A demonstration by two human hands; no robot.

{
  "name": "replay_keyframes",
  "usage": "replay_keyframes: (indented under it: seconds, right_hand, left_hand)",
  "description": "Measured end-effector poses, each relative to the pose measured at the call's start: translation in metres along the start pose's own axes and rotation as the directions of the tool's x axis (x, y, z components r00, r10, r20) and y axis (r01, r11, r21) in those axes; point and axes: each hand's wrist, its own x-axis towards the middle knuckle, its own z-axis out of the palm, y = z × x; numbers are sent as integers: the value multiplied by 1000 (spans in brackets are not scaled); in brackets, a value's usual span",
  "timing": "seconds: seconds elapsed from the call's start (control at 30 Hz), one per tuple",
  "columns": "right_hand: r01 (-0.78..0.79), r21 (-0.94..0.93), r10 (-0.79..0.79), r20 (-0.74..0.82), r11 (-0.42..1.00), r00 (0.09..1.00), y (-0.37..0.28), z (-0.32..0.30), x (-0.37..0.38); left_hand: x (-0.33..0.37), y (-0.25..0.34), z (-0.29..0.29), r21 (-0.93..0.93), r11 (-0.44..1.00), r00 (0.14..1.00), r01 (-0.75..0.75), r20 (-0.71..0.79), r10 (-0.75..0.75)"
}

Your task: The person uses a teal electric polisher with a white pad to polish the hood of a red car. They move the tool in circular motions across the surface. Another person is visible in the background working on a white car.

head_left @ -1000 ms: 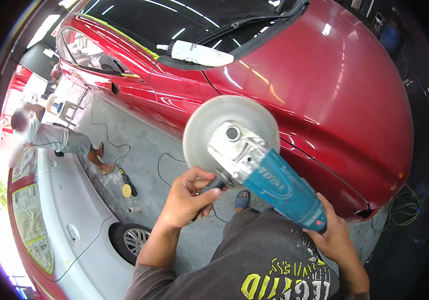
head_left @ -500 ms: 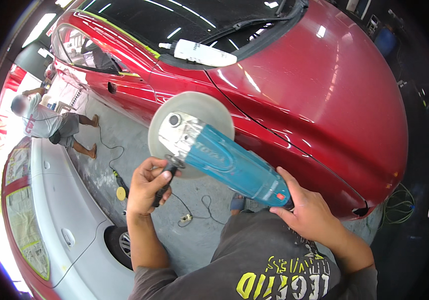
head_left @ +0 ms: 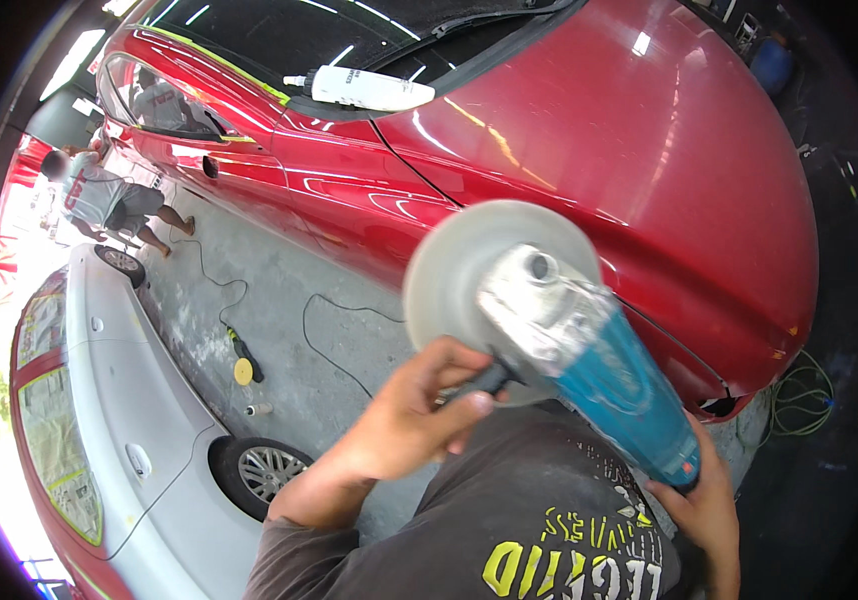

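A blue and silver polisher [head_left: 604,375] with a round white pad [head_left: 489,265] is held in front of me with both hands. My left hand [head_left: 419,410] is closed round its black side handle [head_left: 484,385]. My right hand [head_left: 699,490] grips the rear end of the body; part of that grip is hidden behind the tool. Beyond the pad lies the front fender of a red car [head_left: 639,160]; whether the pad touches it I cannot tell. A white squeeze bottle [head_left: 369,88] rests on its side at the base of the windscreen.
A silver-grey car [head_left: 139,400] with masked windows stands at the left. On the grey floor lie a second polisher with a yellow pad [head_left: 243,370], a small bottle [head_left: 259,409] and cables. Another person [head_left: 99,195] bends beside the red car. A green hose [head_left: 801,395] lies coiled at right.
Both my hands have carried the polisher to the right, toward the red car's front, and it points more steeply. The other person has bent lower. The view has shifted somewhat.
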Motion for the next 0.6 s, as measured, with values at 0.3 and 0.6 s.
replay_keyframes:
  seconds: [0.3,0.6]
  right_hand:
    - [-124,-45,121,-79,991,990,33,-30,-45]
    - [108,17,-108,339,994,934,-49,-8,52]
  left_hand:
    - [26,5,50,38,996,983,84,159,-89]
    - [-7,11,-61,-137,985,989,-102,-119,86]
